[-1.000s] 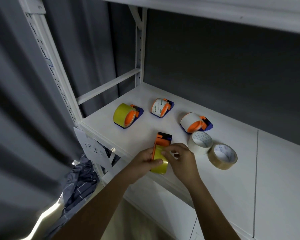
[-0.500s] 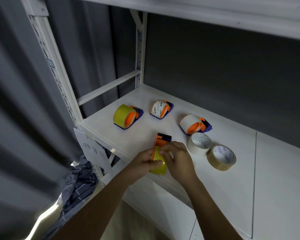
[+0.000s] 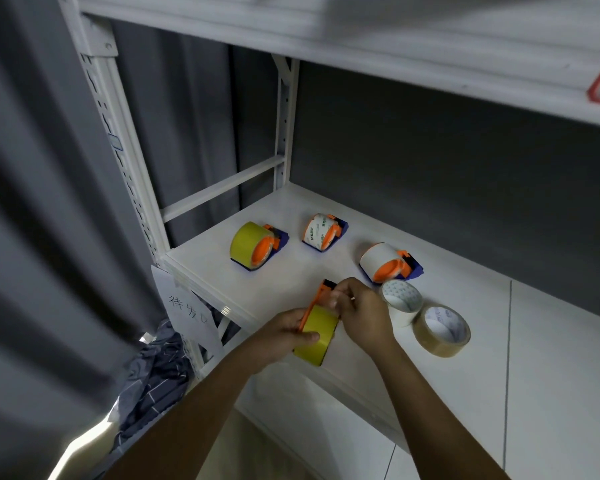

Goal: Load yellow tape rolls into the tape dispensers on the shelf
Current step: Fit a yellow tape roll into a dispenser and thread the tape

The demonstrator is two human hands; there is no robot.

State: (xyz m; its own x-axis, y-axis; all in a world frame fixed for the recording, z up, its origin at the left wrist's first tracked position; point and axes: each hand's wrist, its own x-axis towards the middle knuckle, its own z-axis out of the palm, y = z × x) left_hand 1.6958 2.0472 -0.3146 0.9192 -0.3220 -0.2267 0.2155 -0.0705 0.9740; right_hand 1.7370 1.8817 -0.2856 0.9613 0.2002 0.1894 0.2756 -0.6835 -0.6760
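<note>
A yellow tape roll [image 3: 317,336] sits in an orange and blue tape dispenser [image 3: 321,295] at the shelf's front edge. My left hand [image 3: 284,332] grips the roll and the dispenser's orange side from the left. My right hand [image 3: 362,311] pinches the dispenser's top end just above the roll. Further back stand three loaded dispensers: one with a yellow roll [image 3: 253,245], one with a printed white roll [image 3: 321,232] and one with a plain white roll [image 3: 383,259].
Two loose rolls lie right of my hands: a white one [image 3: 400,299] and a clear brownish one [image 3: 442,330]. The white shelf board [image 3: 465,382] has an upper shelf [image 3: 430,46] overhead. A paper label [image 3: 186,311] hangs at the left corner, with cloth [image 3: 153,372] below.
The yellow roll and dispenser have stayed in my hands at the shelf's front edge. My right fingers have shifted up from the roll toward the dispenser's top end.
</note>
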